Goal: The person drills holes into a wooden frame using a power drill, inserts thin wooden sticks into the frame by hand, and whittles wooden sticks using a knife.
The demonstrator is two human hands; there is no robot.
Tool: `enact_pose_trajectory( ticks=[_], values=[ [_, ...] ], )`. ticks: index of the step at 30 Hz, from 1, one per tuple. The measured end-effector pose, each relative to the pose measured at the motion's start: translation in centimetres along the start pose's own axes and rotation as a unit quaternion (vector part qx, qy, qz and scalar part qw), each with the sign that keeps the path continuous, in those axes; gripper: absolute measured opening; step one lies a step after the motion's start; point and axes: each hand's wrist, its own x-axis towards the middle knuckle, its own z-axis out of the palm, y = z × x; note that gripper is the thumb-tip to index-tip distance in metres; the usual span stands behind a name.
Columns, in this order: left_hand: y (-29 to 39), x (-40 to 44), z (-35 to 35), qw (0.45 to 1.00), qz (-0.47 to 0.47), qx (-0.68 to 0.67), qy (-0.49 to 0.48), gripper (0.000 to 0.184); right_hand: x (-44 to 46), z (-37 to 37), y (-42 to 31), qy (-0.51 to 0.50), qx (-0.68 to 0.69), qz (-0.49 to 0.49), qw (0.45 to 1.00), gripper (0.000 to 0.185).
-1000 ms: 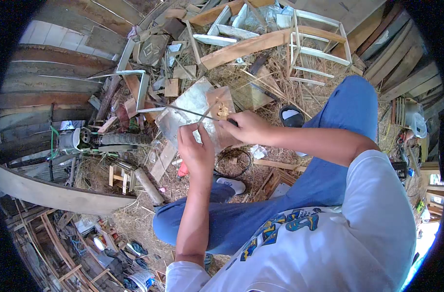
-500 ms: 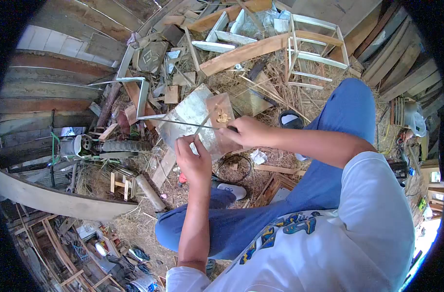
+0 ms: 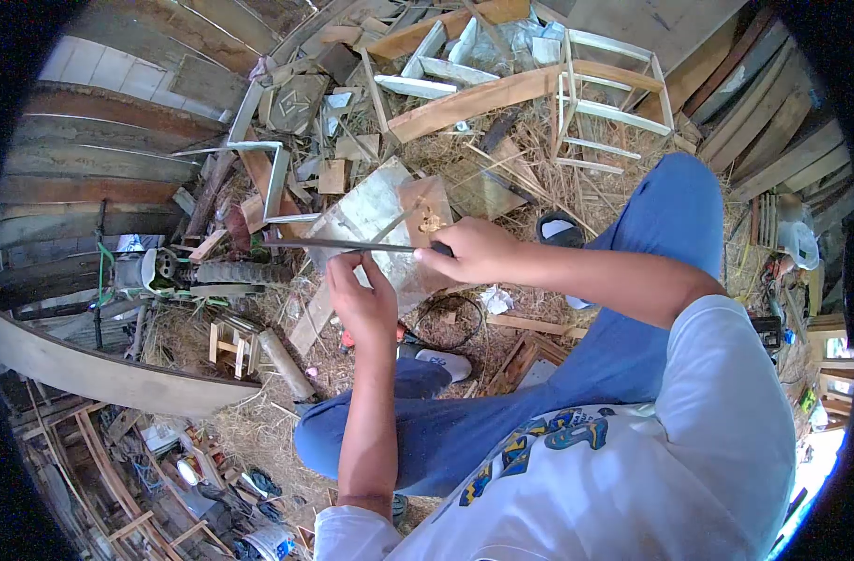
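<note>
A long dark blade [image 3: 338, 245] with a black handle extends leftward from my right hand [image 3: 469, 250], whose fingers are wrapped round the handle. My left hand [image 3: 361, 297] is closed in a pinch just below the blade's middle; whatever its fingertips grip is too small to name. Beneath the blade lies a pale, worn board [image 3: 366, 203]. A brown wooden piece [image 3: 425, 208] with a light, carved-looking patch rests on that board, near my right hand.
White wooden frames [image 3: 614, 114] and a long plank [image 3: 478, 105] lie ahead. A motorbike wheel [image 3: 235, 272] is at the left, above a curved board [image 3: 118, 369]. My bent knee [image 3: 680, 201] rises at the right. Straw and scraps cover the ground.
My left hand has shifted slightly left. The blade has turned from a downward slant toward my right hand to nearly level and shows its broader side.
</note>
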Motion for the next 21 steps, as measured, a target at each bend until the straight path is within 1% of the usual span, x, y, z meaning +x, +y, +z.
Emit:
enact_pose_trajectory(
  ticks=[1,2,4,5,6,8,9,11,12,14,15,16,18,19,20,21],
  values=[
    [0.1,0.0,-0.1,1.0,0.014,0.006,-0.001,0.012,-0.1,0.0,-0.1,0.003,-0.025,-0.036,0.999,0.051],
    [0.2,-0.2,-0.1,1.0,0.013,0.007,-0.002,0.012,0.0,0.2,0.6,0.001,-0.025,-0.035,0.999,0.051],
    [0.2,-0.6,-0.1,1.0,-0.007,-0.016,-0.014,0.012,0.7,1.1,3.7,-0.058,0.043,0.099,0.992,0.057],
    [0.4,-0.5,0.0,1.0,-0.01,-0.021,-0.006,0.012,0.6,1.8,5.0,-0.001,0.027,0.066,0.997,0.056],
    [0.3,-0.2,0.0,1.0,-0.006,-0.022,-0.004,0.012,0.9,1.5,4.6,0.003,0.027,0.065,0.998,0.056],
    [0.2,-0.3,0.0,0.999,-0.012,-0.028,-0.017,0.012,1.1,0.5,3.0,-0.071,-0.018,0.114,0.991,0.055],
    [0.1,-0.2,0.0,0.999,-0.013,-0.029,-0.017,0.012,0.8,0.2,2.3,-0.072,-0.019,0.115,0.991,0.055],
    [-0.1,-0.1,-0.4,1.0,-0.008,-0.018,-0.019,0.011,-0.2,0.1,1.0,-0.024,-0.036,-0.017,0.999,0.057],
    [-0.2,-0.3,-0.5,1.0,-0.009,-0.016,-0.019,0.011,-0.1,0.5,1.8,-0.025,-0.034,-0.018,0.999,0.057],
    [-0.3,-0.6,-0.7,0.999,-0.03,-0.024,-0.02,0.011,0.3,1.8,5.7,-0.065,0.036,0.119,0.99,0.061],
    [-0.1,-0.8,-0.7,0.999,-0.027,-0.024,-0.017,0.011,0.8,1.0,6.3,-0.072,-0.014,0.159,0.985,0.062],
    [0.1,-0.9,-0.7,0.999,-0.013,-0.026,-0.013,0.011,0.9,1.0,6.6,-0.063,-0.016,0.157,0.985,0.062],
    [0.0,-0.2,-0.4,0.999,0.006,-0.032,-0.002,0.011,0.5,0.8,6.2,-0.057,-0.014,0.116,0.991,0.061],
    [-0.1,-0.2,-0.3,1.0,-0.001,-0.029,-0.007,0.011,0.3,0.8,5.0,-0.051,-0.018,0.099,0.994,0.062],
    [-0.1,-0.3,-0.3,1.0,-0.009,-0.024,-0.013,0.01,0.1,0.8,3.8,-0.074,-0.021,0.114,0.991,0.063],
    [-0.1,-0.3,-0.4,0.999,-0.026,-0.035,-0.013,0.011,-0.4,0.8,3.6,-0.071,-0.022,0.078,0.994,0.065]
  ],
)
